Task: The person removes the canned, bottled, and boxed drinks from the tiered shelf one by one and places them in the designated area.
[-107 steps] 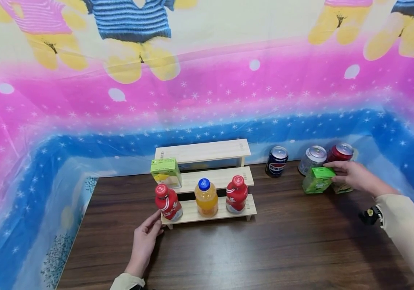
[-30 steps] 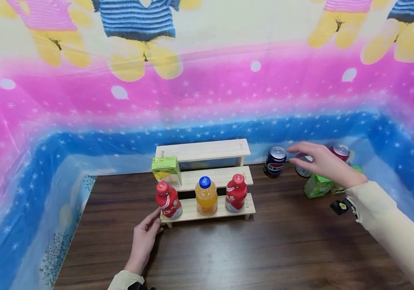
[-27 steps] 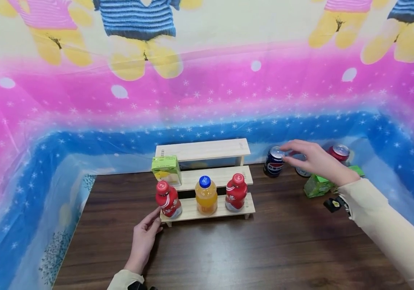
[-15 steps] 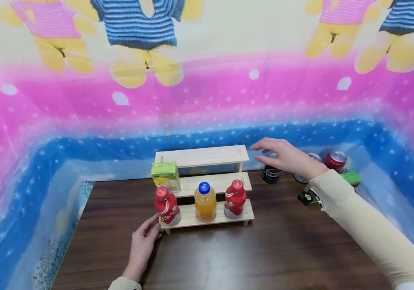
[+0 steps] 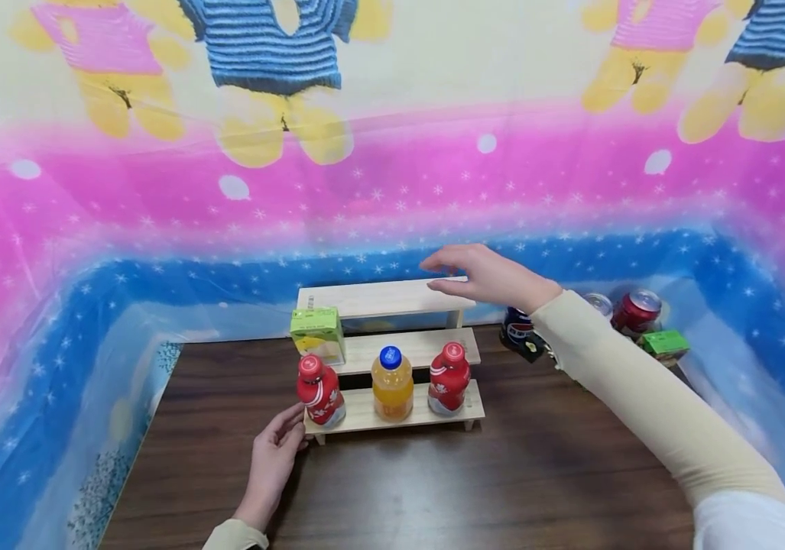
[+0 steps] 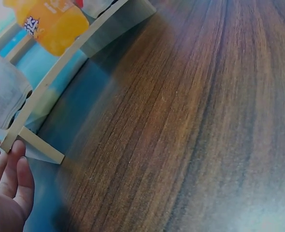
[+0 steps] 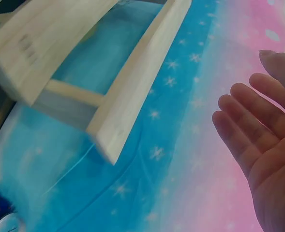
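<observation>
My left hand point(image 5: 275, 454) pinches the left front corner of a three-step wooden shelf point(image 5: 381, 298); in the left wrist view its fingertips meet the board's end point(image 6: 10, 141) just above a leg. Bare and relaxed, my right hand point(image 5: 491, 276) hovers over the right end of the top step, and the right wrist view shows its palm point(image 7: 277, 179) with nothing in it. Two red bottles point(image 5: 321, 391) flank an orange-juice bottle point(image 5: 392, 386) with a blue cap on the lowest step. A green juice carton point(image 5: 318, 334) stands at the left of the middle step.
Right of the shelf stand a dark blue Pepsi can point(image 5: 517, 327), a silver-topped can point(image 5: 598, 304), a red can point(image 5: 637, 312) and a green carton point(image 5: 665, 345), partly hidden by my right sleeve point(image 5: 640, 405). A printed cloth point(image 5: 392, 183) hangs behind the brown table point(image 5: 433, 489).
My right hand has swept left from the cartons and cans, past the Pepsi can, to above the top step, staying empty. My left hand has kept its place at the shelf corner.
</observation>
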A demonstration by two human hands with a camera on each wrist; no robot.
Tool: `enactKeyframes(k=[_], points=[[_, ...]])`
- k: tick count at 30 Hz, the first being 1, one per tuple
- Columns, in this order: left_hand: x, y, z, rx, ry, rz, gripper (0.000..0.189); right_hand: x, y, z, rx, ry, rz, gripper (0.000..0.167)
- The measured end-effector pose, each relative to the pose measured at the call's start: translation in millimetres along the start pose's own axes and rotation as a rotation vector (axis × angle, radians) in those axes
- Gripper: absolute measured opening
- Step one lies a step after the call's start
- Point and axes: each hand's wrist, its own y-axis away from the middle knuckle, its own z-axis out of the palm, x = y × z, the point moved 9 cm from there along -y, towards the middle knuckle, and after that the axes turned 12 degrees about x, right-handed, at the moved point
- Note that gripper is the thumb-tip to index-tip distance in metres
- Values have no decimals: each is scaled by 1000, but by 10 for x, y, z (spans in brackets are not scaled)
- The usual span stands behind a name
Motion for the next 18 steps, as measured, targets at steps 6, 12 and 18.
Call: enactKeyframes(k=[6,12,18], points=[[33,-8,-15,9,-16,13,38,-113,-187,121,-36,-11,-35,40],[53,-14,-10,-4,-12,19,38,-190,-319,171,-41,-14,-43,41],[45,10,-6,-14,-18,5,38,-207,-402,304,-72,-25,-51,43]])
